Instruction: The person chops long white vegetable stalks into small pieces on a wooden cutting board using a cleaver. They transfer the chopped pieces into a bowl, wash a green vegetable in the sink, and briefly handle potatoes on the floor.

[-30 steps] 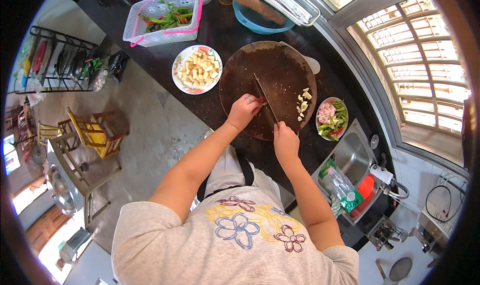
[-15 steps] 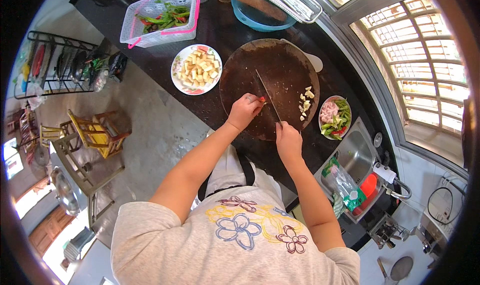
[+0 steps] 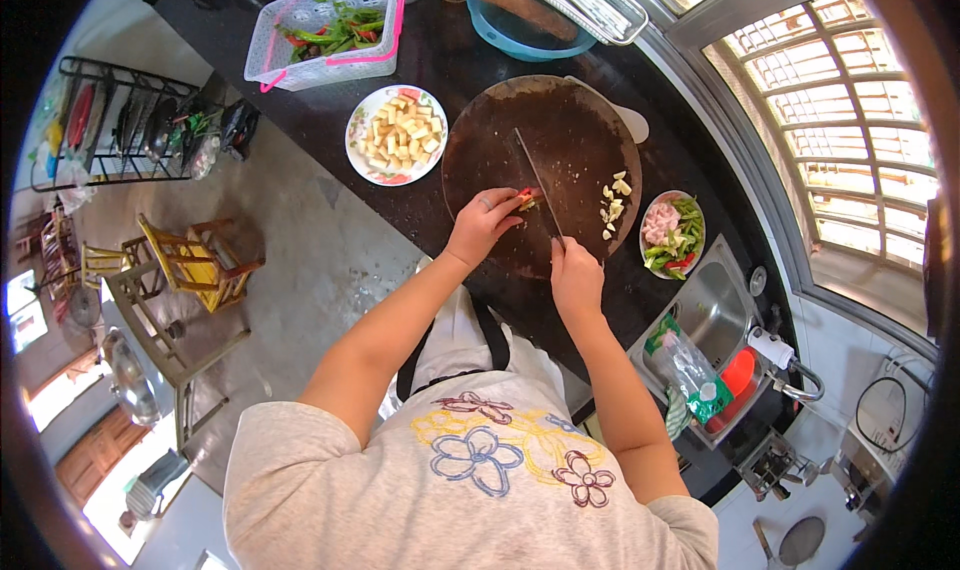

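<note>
On the round brown chopping board (image 3: pixel 485 135) my left hand (image 3: pixel 478 232) pinches a small piece of red pepper (image 3: pixel 526 196) between its fingertips. Some pale green bits show just under it. My right hand (image 3: pixel 578 278) is closed round the handle of a kitchen knife (image 3: pixel 541 184). The blade, seen nearly edge-on, stands close to the pepper on its right and points away from me. Chopped garlic pieces (image 3: pixel 613 210) lie in a loose row along the board's right side.
Left of the board stands a plate (image 3: pixel 353 150) of pale cubes, with a basket (image 3: pixel 320 75) of green and red peppers beyond. A blue basin (image 3: pixel 520 50) is at the back. At right are a plate (image 3: pixel 652 262) of meat and cut peppers and a sink (image 3: pixel 718 292).
My left hand has shifted slightly, and more of the red pepper shows at its fingertips. The knife has barely moved and stays beside the pepper.
</note>
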Demonstrator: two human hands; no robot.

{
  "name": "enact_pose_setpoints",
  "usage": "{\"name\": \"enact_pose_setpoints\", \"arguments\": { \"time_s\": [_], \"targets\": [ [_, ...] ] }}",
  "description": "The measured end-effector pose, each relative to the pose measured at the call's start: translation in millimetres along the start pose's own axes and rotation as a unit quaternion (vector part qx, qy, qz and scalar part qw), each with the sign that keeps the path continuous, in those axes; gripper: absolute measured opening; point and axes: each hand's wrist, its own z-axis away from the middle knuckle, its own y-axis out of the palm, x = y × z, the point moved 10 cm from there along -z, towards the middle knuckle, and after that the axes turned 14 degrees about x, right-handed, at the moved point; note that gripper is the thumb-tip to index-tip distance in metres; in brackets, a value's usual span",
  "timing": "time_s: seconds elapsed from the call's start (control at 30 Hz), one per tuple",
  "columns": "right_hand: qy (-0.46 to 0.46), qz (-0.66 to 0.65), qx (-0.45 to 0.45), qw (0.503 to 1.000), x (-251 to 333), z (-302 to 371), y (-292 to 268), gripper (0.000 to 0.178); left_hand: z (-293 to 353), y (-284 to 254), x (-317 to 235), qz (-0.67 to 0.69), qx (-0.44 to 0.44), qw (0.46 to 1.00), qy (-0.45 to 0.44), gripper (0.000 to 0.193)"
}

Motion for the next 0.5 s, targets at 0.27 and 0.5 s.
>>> {"name": "enact_pose_setpoints", "arguments": {
  "time_s": [0.27, 0.5],
  "targets": [
    [0.025, 0.04, 0.063, 0.997, -9.4, -10.4, 28.4, 0.022, -4.3, 9.3, 1.0, -0.009, 0.021, 0.999, 0.031, 0.016],
    [0.013, -0.017, 0.008, 1.0, -18.4, -9.5, 23.2, 0.022, -8.9, 7.7, -1.1, -0.014, 0.009, 1.0, 0.025, 0.015]
  ]
}}
